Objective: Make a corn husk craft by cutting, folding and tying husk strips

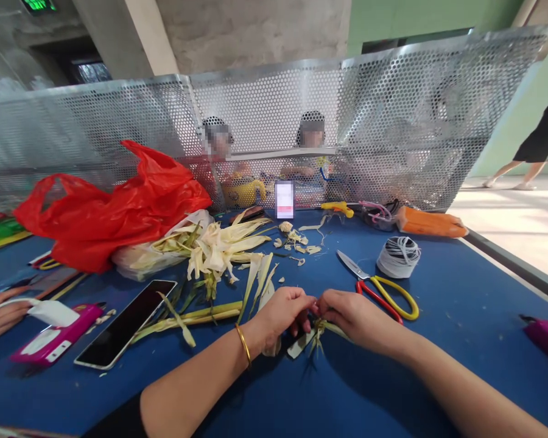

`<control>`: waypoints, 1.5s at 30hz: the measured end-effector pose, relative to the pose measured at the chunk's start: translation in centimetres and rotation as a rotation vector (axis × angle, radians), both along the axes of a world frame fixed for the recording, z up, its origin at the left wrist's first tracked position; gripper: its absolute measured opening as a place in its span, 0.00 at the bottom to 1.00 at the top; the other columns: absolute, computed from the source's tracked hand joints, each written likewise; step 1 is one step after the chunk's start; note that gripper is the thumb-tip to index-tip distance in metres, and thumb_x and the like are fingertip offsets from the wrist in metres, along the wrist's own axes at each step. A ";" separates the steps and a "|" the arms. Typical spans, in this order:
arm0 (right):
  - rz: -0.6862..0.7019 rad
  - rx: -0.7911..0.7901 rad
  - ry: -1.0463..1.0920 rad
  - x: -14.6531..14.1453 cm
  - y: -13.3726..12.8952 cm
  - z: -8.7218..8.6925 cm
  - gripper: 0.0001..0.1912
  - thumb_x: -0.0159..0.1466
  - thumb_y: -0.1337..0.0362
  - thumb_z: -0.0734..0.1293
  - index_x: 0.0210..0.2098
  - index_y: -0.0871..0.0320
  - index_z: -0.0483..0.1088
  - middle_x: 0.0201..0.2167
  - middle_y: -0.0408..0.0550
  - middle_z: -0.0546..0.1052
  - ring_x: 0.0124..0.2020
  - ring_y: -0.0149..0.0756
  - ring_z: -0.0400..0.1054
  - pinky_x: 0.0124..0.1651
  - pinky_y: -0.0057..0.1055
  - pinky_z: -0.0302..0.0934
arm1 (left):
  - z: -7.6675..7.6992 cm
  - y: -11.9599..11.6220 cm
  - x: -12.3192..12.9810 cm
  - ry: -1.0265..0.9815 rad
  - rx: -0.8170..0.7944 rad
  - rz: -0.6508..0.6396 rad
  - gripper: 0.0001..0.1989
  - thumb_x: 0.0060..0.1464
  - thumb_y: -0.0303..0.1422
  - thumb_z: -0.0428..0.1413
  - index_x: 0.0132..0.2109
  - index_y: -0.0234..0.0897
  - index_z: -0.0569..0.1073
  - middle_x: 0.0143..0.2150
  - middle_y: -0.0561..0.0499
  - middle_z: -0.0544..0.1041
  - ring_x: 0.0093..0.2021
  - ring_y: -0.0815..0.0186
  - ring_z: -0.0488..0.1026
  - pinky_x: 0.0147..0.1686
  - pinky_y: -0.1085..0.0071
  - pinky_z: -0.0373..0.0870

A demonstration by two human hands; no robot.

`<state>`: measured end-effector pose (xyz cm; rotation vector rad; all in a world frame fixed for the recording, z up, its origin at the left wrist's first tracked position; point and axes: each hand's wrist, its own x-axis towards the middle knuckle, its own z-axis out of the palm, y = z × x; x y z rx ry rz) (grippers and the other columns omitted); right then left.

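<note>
Our bare forearms [189, 377] lie nearest; at lower centre, our left hand [283, 311] and right hand [354, 313], fingers [305, 302] pinched narrow, hold a corn-husk bundle [318, 333], strips fanning toward us below the fingertips.

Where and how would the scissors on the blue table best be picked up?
Probably by the yellow handle loop, the right hand coming from the near right: the scissors lie flat with blades pointing away to the left, and that loop is in plain view.
</note>
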<state>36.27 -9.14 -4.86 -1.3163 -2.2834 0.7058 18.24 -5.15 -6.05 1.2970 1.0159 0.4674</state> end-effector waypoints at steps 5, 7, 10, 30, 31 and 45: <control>-0.022 0.012 0.018 0.0 0.1 0.0 0.08 0.65 0.68 0.58 0.31 0.57 0.67 0.32 0.45 0.73 0.32 0.31 0.66 0.36 0.26 0.58 | -0.1 0.5 0.4 -0.084 -0.111 0.025 0.16 0.50 0.43 0.57 0.29 0.34 0.68 0.23 0.55 0.71 0.20 0.75 0.67 0.19 0.78 0.62; -0.035 0.008 0.031 0.0 0.1 0.0 0.08 0.65 0.68 0.58 0.31 0.57 0.67 0.32 0.45 0.72 0.32 0.31 0.66 0.35 0.26 0.58 | 0.0 0.6 0.5 -0.093 -0.156 0.019 0.14 0.49 0.41 0.58 0.28 0.33 0.69 0.23 0.55 0.71 0.20 0.75 0.67 0.22 0.78 0.64; -0.051 0.018 0.054 0.1 0.2 -0.2 0.08 0.64 0.69 0.60 0.31 0.57 0.69 0.33 0.45 0.72 0.33 0.31 0.67 0.36 0.26 0.59 | 0.1 0.5 0.4 -0.107 -0.192 0.003 0.13 0.45 0.38 0.62 0.30 0.31 0.71 0.24 0.53 0.73 0.22 0.74 0.69 0.26 0.76 0.68; -0.314 -0.422 0.737 0.3 1.1 -0.6 0.11 0.54 0.64 0.68 0.38 0.59 0.73 0.33 0.45 0.76 0.28 0.30 0.68 0.35 0.30 0.64 | -1.0 -0.1 0.9 -0.133 -0.056 -0.001 0.14 0.39 0.38 0.64 0.28 0.34 0.69 0.20 0.56 0.71 0.20 0.74 0.67 0.24 0.75 0.65; -0.274 -0.370 0.629 0.4 1.2 -0.9 0.08 0.54 0.66 0.68 0.35 0.59 0.74 0.31 0.44 0.75 0.29 0.30 0.68 0.35 0.30 0.63 | -1.0 -0.1 0.8 -0.137 -0.059 -0.005 0.14 0.39 0.38 0.64 0.29 0.34 0.69 0.21 0.56 0.71 0.21 0.73 0.68 0.25 0.75 0.66; -0.234 0.038 0.138 -0.1 0.9 -1.8 0.07 0.58 0.73 0.63 0.28 0.58 0.69 0.30 0.42 0.68 0.29 0.29 0.63 0.32 0.24 0.54 | -0.9 -0.1 0.8 -0.125 -0.075 0.037 0.15 0.44 0.39 0.62 0.31 0.35 0.66 0.24 0.54 0.74 0.21 0.73 0.69 0.23 0.76 0.66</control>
